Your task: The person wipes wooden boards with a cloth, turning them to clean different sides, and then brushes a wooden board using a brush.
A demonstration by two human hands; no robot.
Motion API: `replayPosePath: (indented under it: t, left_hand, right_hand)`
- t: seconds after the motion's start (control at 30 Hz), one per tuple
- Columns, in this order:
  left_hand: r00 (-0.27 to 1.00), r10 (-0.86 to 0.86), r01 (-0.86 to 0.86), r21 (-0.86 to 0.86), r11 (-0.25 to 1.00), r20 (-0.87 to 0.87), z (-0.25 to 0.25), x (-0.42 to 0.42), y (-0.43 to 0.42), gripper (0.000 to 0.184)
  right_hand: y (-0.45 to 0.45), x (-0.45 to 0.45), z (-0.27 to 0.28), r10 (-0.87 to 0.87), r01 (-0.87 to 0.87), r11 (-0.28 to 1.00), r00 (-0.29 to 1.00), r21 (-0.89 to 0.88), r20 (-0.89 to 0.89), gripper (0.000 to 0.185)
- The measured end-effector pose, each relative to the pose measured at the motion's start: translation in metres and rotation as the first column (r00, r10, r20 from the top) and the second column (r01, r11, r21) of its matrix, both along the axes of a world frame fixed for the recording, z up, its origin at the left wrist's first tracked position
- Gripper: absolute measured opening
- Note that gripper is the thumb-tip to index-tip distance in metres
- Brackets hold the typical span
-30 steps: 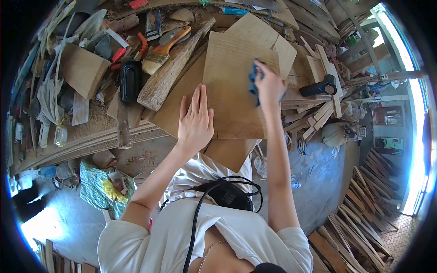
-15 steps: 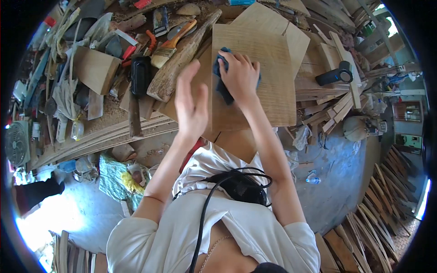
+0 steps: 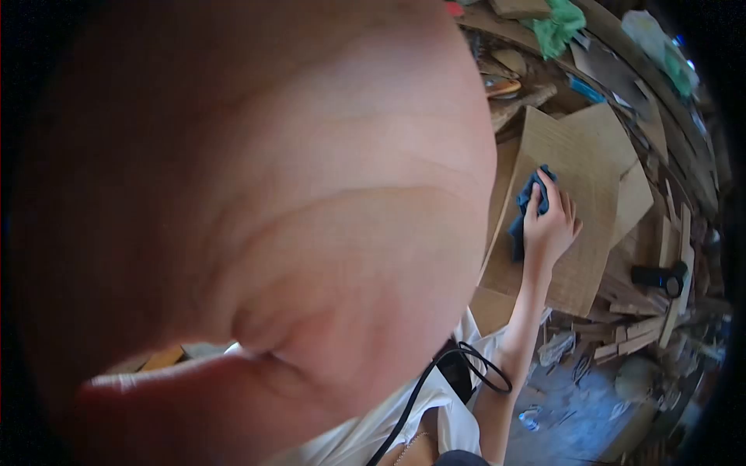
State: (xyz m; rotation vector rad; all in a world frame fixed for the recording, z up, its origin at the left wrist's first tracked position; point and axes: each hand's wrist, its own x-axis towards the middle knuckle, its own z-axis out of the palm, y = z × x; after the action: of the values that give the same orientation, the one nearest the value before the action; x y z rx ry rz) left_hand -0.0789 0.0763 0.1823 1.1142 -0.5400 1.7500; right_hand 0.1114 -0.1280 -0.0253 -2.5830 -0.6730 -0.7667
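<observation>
My left hand (image 3: 311,179) is right up against the camera and fills the left and middle of the view. Its skin shows in large creases, but how its fingers are held cannot be made out. On the wooden board (image 3: 587,186), my right hand (image 3: 550,229) is closed on a crumpled dark blue cloth (image 3: 517,233). The cloth lies against the board near its left edge, partly under the fingers. A second, paler board (image 3: 633,182) sticks out from beneath the first one.
A black cylindrical device (image 3: 657,276) rests among wood scraps at the right. Green plastic (image 3: 558,31) lies at the top, and a blue object (image 3: 586,88) sits behind the boards. A black cable (image 3: 420,396) hangs down my front. A plastic bottle (image 3: 530,419) is on the floor.
My left hand has come up from beside the board to the camera, hiding the left side. The view has turned, so the board now appears at the right. My right hand still holds the cloth.
</observation>
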Motion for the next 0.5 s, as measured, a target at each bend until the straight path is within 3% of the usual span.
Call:
replayPosePath:
  t: [0.5]
  left_hand:
    - [0.924,0.137,-0.171,-0.066,0.983,-0.358,-0.064,0.009,0.002,0.045]
  right_hand:
    - [-0.004,-0.005,0.015,0.029,-0.033,0.999,0.994,-0.036,-0.102,0.024]
